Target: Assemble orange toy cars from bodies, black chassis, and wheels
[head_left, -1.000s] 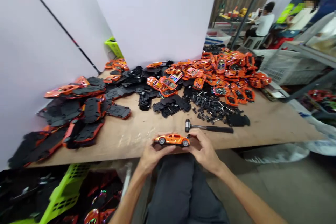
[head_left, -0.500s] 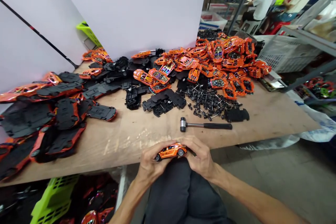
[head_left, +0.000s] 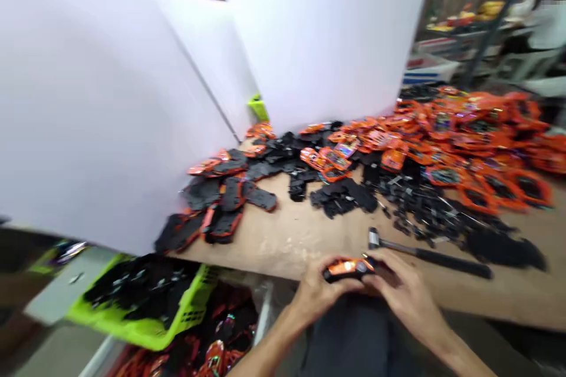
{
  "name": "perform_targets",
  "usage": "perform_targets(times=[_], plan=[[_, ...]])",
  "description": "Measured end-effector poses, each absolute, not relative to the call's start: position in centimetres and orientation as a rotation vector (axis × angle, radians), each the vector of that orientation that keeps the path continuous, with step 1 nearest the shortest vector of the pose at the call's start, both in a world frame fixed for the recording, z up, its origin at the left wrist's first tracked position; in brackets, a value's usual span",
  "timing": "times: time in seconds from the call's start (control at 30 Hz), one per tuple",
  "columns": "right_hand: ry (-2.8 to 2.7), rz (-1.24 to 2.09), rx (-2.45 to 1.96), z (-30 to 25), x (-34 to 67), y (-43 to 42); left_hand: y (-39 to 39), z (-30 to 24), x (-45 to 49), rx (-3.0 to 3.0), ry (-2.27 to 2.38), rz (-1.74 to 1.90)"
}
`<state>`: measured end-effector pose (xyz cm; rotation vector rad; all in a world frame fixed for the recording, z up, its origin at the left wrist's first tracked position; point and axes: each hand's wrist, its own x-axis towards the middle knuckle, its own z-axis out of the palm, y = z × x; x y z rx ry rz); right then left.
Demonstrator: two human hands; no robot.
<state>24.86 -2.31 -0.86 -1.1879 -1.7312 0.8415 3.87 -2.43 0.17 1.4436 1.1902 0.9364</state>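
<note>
Over the near edge of a plywood workbench, one orange toy car is gripped, its markings blurred, with the left hand and the right hand both closed around it. One black-handled hammer is laid at 2 o'clock, heaped orange car shells at 1 o'clock, black chassis plates at 11 o'clock, and one lime-green crate is seen at 9 o'clock.

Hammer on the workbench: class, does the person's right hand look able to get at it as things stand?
Probably yes. The hammer lies just beyond the right hand, with nothing between them. But that hand shares the orange toy car with the left hand, so it would likely have to let go first.
</note>
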Motion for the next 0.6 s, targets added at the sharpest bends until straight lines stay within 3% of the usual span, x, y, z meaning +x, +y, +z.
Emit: perform_targets(times=[0.13, 0.27, 0.4, 0.5, 0.6], plan=[[-1.692, 0.939, -1.2, -4.1, 26.8, -0.2, 0.5, 1.8, -2.0, 1.723, 1.384, 1.139], [-1.667, 0.783, -1.345, -3.9, 28.4, 2.0, 7.2, 5.0, -12.7, 1.85, 2.084, 1.493], [-1.79, 0.684, -1.356, -2.0, 27.1, 3.1, 12.5, 7.2, -19.7, 1.838, 2.589, 1.103], [-1.87, 0.568, -1.293, -1.1, 25.9, 4.0, 10.0, 6.5, -21.2, 1.635, 2.859, 1.177], [-1.876, 0.46, -1.315, -0.8, 26.1, 5.4, 4.2, 3.9, -21.7, 1.071, 3.151, 1.394]])
